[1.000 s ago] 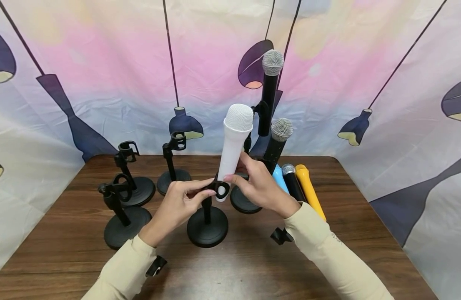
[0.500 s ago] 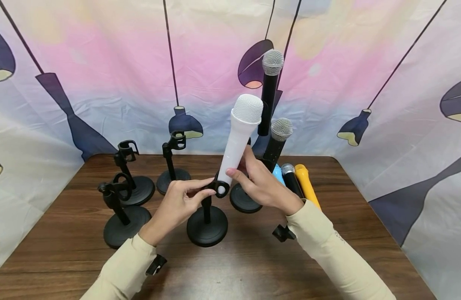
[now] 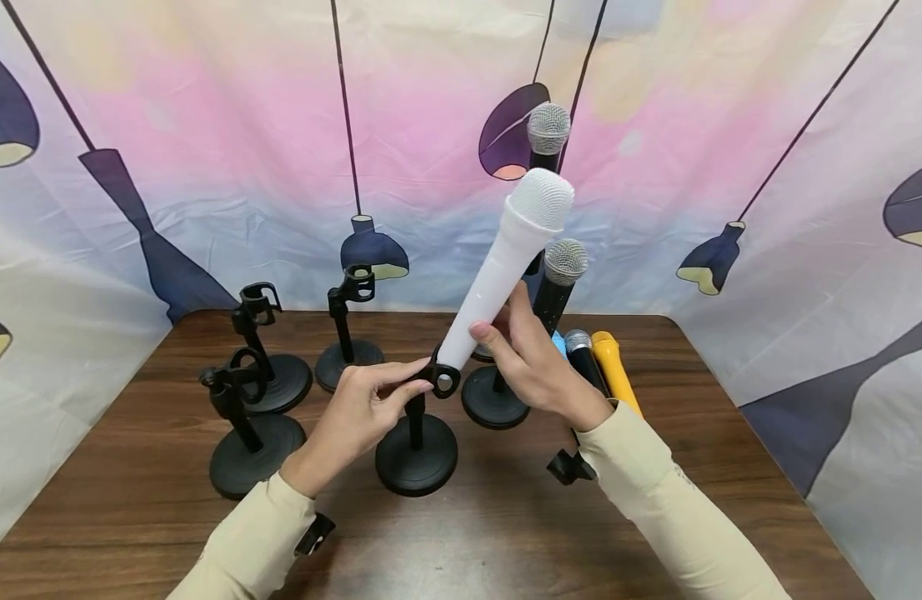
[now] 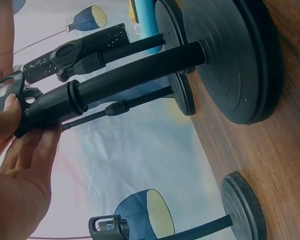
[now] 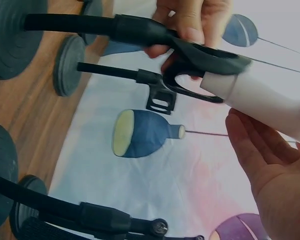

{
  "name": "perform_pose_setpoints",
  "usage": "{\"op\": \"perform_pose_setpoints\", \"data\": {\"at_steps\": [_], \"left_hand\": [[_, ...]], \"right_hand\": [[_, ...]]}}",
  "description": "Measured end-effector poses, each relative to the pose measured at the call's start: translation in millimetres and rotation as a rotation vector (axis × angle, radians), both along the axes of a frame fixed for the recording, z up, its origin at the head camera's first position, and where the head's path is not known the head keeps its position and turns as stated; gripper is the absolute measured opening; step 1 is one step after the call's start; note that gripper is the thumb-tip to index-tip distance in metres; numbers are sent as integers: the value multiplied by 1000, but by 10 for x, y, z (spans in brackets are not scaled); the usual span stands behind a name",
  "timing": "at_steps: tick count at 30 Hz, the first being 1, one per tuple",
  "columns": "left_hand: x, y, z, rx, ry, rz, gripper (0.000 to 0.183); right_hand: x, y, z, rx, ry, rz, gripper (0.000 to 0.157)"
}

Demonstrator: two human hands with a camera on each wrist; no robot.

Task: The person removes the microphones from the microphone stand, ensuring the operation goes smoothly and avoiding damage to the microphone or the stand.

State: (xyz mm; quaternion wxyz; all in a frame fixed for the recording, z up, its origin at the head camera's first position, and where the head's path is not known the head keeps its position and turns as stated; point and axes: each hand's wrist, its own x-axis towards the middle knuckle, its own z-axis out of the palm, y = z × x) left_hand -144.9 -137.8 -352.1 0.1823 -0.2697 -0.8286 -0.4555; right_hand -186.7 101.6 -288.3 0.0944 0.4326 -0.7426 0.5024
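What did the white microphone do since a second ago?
The white microphone tipped further right, its head moving up and right; the right hand went with it. Nothing was grabbed or let go. The left hand still pinches the black microphone clip, and the stand's round base stayed put.

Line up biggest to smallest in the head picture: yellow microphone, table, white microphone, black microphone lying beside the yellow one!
1. Table
2. White microphone
3. Yellow microphone and black microphone: can't rank, both are partly hidden.
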Motion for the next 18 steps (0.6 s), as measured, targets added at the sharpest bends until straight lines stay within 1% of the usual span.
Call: {"op": "perform_pose_setpoints", "data": {"at_steps": [4,7,9,13,18], "left_hand": [[-6,5,-22,-15,92,-1,36],[-8,5,-36,-38,156,17,36],[-5,1,-45,-51,181,30,35],[9,-16,-57,-64,194,53,36],[22,-70,-70,-67,176,75,38]], "right_hand": [[-4,58,52,-37,-5,-12,73],[3,115,79,-41,-9,-30,75],[13,153,91,-34,-11,-50,78],[34,236,111,-9,-24,-91,78],[51,360,128,23,-23,-131,78]]}}
